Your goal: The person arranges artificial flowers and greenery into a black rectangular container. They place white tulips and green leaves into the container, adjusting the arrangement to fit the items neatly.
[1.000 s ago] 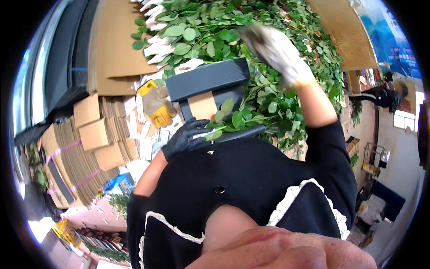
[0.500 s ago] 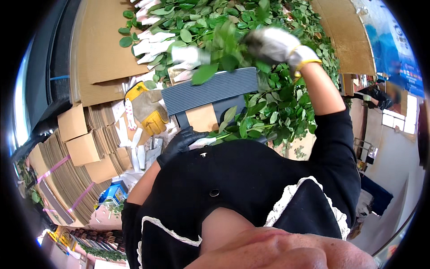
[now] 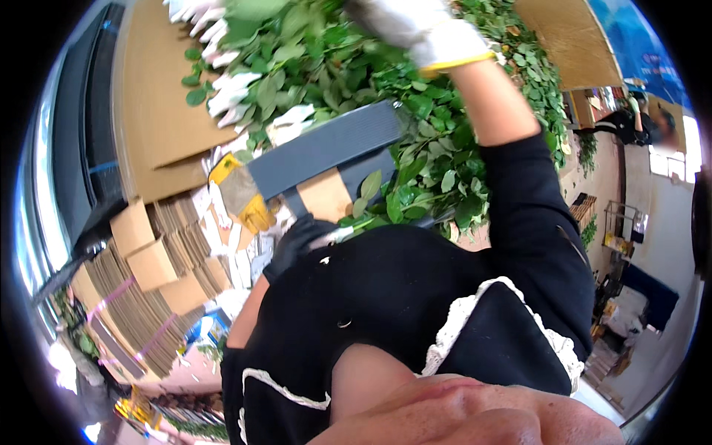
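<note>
My left hand [image 3: 295, 245], in a black glove, is closed round a flower stem whose head is wrapped in a white sleeve [image 3: 340, 234], close against my chest. Leaves of this stem spread to the right, beside the grey ribbed board [image 3: 326, 148]. At the upper edge, my right hand [image 3: 404, 26] wears a whitish glove with a yellow cuff. Its fingers are smeared and partly cut off, over a pile of leafy stems [image 3: 334, 70]. A large blurred leaf [image 3: 252, 7] shows to its left. Several white-sleeved flower heads [image 3: 231, 96] line the left of the pile.
A yellow and grey work glove [image 3: 241, 193] lies left of the ribbed board among white sleeves. Farther left are stacked flat cartons [image 3: 137, 319] and a large cardboard sheet [image 3: 167, 89]. Another person [image 3: 630, 127] is at the far right.
My right hand has moved up and left to the upper edge. The blurred sleeved flower head near the board no longer shows there. My left hand stays on its stem.
</note>
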A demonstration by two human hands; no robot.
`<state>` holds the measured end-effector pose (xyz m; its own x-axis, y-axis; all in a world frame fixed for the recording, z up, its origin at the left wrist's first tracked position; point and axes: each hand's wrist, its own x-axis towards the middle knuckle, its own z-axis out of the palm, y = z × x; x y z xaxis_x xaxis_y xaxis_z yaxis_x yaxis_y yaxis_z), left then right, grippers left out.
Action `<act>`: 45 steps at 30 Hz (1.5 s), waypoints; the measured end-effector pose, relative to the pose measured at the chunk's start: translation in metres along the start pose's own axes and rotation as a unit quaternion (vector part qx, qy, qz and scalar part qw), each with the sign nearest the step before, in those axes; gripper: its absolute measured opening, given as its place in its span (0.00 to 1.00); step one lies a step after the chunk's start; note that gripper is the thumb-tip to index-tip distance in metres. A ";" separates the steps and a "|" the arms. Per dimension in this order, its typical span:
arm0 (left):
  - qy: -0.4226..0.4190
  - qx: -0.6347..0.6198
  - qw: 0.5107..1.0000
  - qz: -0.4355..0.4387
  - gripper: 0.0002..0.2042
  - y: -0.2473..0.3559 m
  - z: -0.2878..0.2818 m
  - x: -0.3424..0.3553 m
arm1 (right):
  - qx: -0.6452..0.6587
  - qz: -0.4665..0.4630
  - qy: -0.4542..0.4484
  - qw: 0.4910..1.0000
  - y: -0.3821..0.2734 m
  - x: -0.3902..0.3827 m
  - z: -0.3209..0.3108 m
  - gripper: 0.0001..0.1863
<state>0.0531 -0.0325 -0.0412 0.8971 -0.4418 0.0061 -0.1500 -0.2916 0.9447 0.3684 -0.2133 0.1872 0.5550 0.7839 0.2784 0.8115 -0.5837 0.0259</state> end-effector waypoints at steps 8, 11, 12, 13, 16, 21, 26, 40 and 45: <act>-0.011 -0.058 0.998 0.003 0.18 0.008 -0.008 0.006 | 0.032 0.057 -0.365 0.928 0.024 -0.101 0.128 0.10; -0.031 -0.036 0.999 0.004 0.17 0.005 -0.008 0.013 | 0.149 0.035 -0.415 0.897 0.076 -0.149 0.217 0.18; -0.018 0.005 1.000 0.017 0.17 0.008 -0.008 0.010 | 0.160 0.073 -0.477 0.861 0.069 -0.116 0.186 0.18; -0.003 0.013 1.000 0.009 0.17 0.008 -0.004 0.006 | 0.089 0.083 -0.449 0.885 0.059 -0.095 0.154 0.16; 0.022 0.048 0.999 -0.002 0.19 -0.003 0.002 -0.007 | 0.035 0.144 -0.139 0.979 0.030 -0.032 0.102 0.10; -0.009 -0.016 0.999 0.047 0.19 -0.005 0.000 0.010 | -0.037 0.168 -0.278 0.945 0.087 -0.022 0.205 0.18; 0.055 -0.113 0.990 -0.070 0.17 0.033 0.001 0.009 | -0.090 0.104 -0.113 0.984 0.041 -0.013 0.030 0.04; 0.136 -0.208 0.967 -0.053 0.46 0.027 0.011 0.013 | 0.116 0.039 -0.259 0.958 -0.049 -0.285 0.066 0.10; 0.221 -0.098 0.967 -0.078 0.44 0.006 0.019 -0.007 | 0.060 0.023 -0.455 0.888 -0.022 -0.229 0.034 0.12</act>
<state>0.0380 -0.0469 -0.0413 0.9990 0.0137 -0.0427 0.0442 -0.1389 0.9893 0.2300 -0.3730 0.0905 0.4613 0.6380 -0.6166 0.7676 -0.6355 -0.0833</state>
